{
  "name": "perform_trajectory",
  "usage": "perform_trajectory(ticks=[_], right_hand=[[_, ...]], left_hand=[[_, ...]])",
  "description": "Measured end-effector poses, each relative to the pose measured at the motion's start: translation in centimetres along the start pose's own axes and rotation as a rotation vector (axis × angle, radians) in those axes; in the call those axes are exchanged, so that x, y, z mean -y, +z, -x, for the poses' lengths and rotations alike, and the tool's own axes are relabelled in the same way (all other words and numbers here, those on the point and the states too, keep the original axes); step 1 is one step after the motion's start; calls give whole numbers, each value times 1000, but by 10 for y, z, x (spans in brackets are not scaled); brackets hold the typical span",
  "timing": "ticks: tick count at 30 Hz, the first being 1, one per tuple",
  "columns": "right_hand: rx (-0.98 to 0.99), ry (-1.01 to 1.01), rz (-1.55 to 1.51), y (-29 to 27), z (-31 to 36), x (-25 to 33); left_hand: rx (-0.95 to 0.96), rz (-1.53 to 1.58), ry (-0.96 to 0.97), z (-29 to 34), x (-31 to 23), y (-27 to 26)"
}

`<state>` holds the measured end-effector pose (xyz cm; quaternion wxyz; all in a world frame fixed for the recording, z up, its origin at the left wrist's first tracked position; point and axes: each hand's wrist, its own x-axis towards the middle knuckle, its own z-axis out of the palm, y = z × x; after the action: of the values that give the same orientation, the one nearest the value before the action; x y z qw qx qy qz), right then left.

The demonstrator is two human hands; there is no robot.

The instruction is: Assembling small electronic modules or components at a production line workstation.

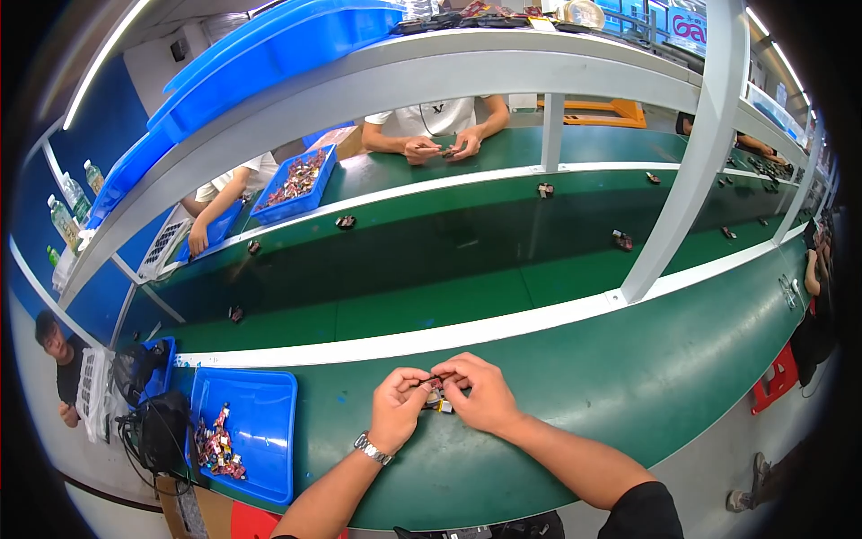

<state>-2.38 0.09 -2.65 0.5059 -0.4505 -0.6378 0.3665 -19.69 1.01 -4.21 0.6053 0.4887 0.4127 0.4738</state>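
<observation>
Over the green worktop (575, 359), my left hand (398, 411) and my right hand (480, 395) meet around a small electronic assembly (437, 401). It has dark red and black parts with a yellow and white piece below. Both hands are closed on it, thumbs and fingertips pinching it from either side. My fingers cover much of it, so its exact kind is hard to make out. A metal-band watch circles my left wrist. To the left stands a blue tray (274, 404) with a heap of small red, white and yellow electronic parts (218, 446) in it.
Beyond a white rail (404, 340), several small assemblies lie along a green conveyor belt (386, 310). A slanted white post (682, 171) rises at right. Black bags and cables (157, 431) sit left of the tray. Co-workers work across the belt, one near a full blue bin (310, 199).
</observation>
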Motion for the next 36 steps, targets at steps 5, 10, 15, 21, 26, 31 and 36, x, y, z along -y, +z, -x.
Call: perform_trajectory(ticks=[5,10,15,21,26,31,36], right_hand=[[-6,24,-25,-1,-3,-3],[-6,59,-17,5,-2,6],[-45,45,-16,10,-2,6],[-93,-224,299,14,0,3],[-52,-331,467,12,0,7],[-21,-340,489,13,0,11],[-21,-325,545,16,2,10]], left_hand=[[15,-19,-4,0,-1,0],[20,-10,8,-1,1,-2],[90,23,36,0,-2,-7],[116,47,-20,0,-2,-11],[120,44,-26,0,-5,-13],[137,55,-27,-1,-2,-18],[141,59,-30,0,0,-20]])
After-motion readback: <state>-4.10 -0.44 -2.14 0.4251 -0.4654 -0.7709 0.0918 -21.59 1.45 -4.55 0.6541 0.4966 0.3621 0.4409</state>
